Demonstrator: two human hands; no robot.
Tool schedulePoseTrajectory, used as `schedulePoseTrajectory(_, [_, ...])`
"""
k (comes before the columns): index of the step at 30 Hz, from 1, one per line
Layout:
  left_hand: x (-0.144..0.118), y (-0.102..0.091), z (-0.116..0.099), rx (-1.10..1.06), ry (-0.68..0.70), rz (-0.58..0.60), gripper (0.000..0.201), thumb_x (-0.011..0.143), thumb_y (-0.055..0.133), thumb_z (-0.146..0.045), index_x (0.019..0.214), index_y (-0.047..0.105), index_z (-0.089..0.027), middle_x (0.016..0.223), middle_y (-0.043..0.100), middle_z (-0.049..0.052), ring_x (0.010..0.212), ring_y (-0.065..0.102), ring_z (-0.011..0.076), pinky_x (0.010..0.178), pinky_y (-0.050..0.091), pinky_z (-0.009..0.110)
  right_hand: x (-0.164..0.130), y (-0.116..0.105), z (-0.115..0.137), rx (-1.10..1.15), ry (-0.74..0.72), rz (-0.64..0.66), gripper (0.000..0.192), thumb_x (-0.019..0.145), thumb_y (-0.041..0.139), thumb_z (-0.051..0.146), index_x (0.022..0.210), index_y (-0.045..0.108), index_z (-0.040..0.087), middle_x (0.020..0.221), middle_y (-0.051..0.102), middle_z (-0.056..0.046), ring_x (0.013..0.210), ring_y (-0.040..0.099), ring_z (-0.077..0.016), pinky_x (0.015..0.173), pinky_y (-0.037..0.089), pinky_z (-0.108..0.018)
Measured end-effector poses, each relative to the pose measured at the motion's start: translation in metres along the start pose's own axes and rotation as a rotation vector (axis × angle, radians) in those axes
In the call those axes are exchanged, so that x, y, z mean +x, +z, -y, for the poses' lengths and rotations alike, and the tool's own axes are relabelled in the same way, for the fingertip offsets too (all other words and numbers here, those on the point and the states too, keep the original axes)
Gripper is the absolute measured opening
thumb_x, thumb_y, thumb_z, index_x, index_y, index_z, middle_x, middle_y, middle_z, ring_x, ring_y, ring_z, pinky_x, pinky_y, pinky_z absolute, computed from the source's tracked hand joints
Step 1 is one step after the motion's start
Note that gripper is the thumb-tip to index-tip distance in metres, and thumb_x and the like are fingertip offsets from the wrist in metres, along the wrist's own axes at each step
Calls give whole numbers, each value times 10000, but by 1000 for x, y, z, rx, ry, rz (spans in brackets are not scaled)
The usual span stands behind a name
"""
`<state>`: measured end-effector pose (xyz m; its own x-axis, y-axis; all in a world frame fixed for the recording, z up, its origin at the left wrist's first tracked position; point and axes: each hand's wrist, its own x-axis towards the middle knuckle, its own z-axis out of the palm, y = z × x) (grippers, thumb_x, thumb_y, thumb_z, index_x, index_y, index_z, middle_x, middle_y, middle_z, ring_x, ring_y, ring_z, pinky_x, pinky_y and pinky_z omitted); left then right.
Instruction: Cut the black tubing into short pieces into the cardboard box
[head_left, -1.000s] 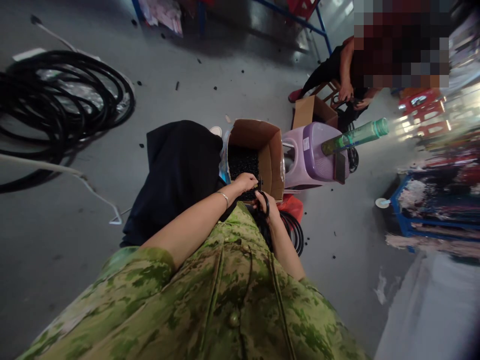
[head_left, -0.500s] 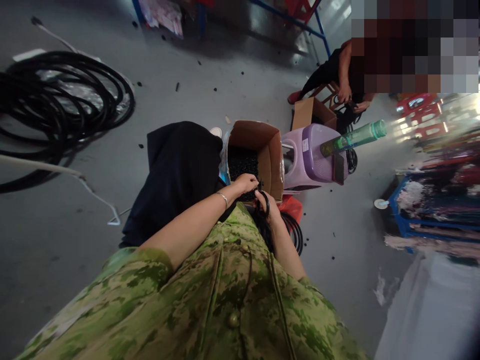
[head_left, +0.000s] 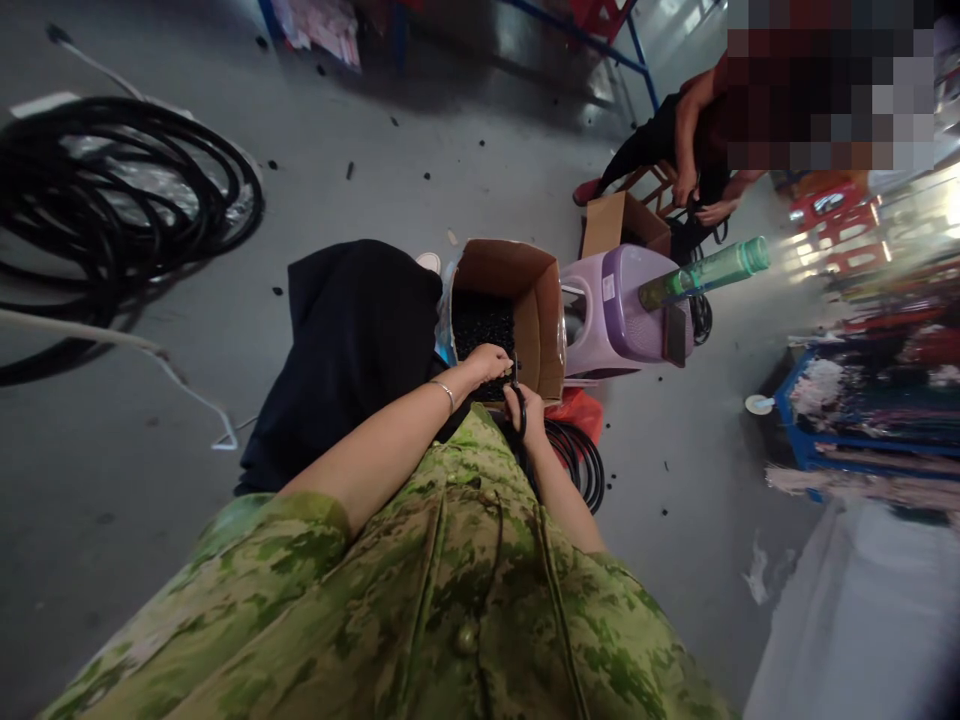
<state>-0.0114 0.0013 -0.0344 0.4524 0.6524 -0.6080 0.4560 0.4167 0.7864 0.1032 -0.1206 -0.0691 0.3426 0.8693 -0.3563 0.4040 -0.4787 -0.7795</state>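
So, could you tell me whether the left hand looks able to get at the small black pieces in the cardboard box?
Probably yes: the left hand sits at the near edge of the open cardboard box, just beside the small black pieces, with nothing covering them.

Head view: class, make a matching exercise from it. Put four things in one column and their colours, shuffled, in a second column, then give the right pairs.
Things:
1. box
2. stool
3. bottle
4. hose coil

Colours:
A. green
B. black
C. brown
D. lilac

Pairs: 1-C, 2-D, 3-A, 4-B.

The box stands open just beyond the left hand and right hand; the stool is beside it, with the bottle lying on top. The hose coil lies apart on the grey floor.
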Motion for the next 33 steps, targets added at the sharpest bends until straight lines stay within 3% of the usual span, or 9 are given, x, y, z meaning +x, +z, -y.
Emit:
schedulePoseTrajectory(7, [0,1,-2,-142,-39,-17,214,891,590,-183,680,587,-148,525,489,-41,423,375,63,465,281,200,5,12,-10,-102,-54,-132,458,827,513,616,805,671,187,558,537,12,581,516,-158,585,428,-240])
schedulePoseTrajectory(16, [-3,1,-6,-263,-37,-23,207,913,579,-169,710,540,-160,522,492,-49,420,403,55,469,299,180,4,10,-11,-12,30,-67,476,807,549,645,833,671,186,517,533,42,420,488,-122,486,405,-229])
schedulePoseTrajectory(23, [-4,1,-8,-391,8,55,122,927,558,-158,807,578,-151,554,529,-40,433,438,52,491,355,173,6,8,-8,-29,11,-44,496,769,584,670,813,674,184,536,527,42,462,502,-120,489,407,-220])
schedulePoseTrajectory(29, [-3,3,-10,-545,-39,132,127,935,490,-111,966,609,-145,596,569,-23,471,496,67,546,435,188,1,3,0,181,31,-13,484,765,618,602,988,649,173,629,582,16,485,499,-128,505,433,-255])
schedulePoseTrajectory(33, [-4,2,-10,-644,-36,154,140,927,515,-130,1027,612,-142,636,593,-9,508,531,74,552,456,187,-7,3,3,212,8,33,396,786,610,544,947,638,184,673,596,3,550,535,-139,565,458,-263])
